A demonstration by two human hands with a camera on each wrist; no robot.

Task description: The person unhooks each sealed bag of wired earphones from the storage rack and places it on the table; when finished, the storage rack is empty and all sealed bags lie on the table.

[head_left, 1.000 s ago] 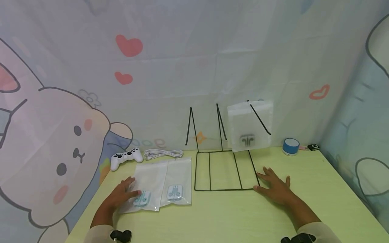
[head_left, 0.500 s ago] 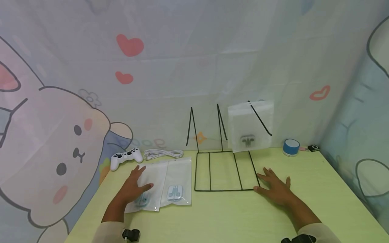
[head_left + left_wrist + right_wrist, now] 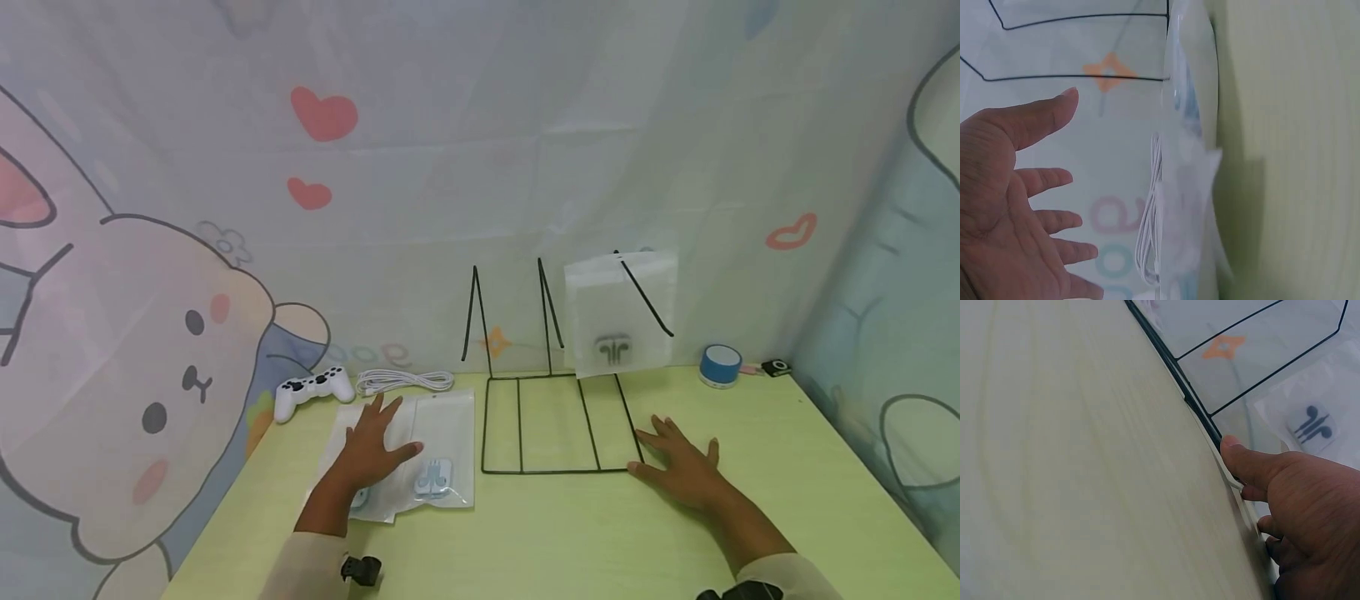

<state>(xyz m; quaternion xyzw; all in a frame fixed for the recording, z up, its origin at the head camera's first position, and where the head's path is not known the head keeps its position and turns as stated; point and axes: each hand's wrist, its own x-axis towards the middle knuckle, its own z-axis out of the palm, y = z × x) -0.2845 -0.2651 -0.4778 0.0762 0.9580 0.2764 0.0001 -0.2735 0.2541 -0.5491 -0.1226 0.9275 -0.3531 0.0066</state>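
One earphone bag (image 3: 588, 304) hangs on the right hook (image 3: 647, 297) of the black rack (image 3: 540, 472). Two more bags (image 3: 450, 429) lie flat on the table (image 3: 562, 542), not hung. The left hand (image 3: 371, 450) is spread wide above them, holding nothing. The right hand (image 3: 681, 469), fingers apart, touches the rack's front corner

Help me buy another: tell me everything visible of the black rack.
The rack is thin, black, metal-looking wire: a flat rectangular base with two inner bars, on the table, and three uprights behind, each with a sloping arm. The rightmost carries a bag; the right hand touches the base's near right corner.
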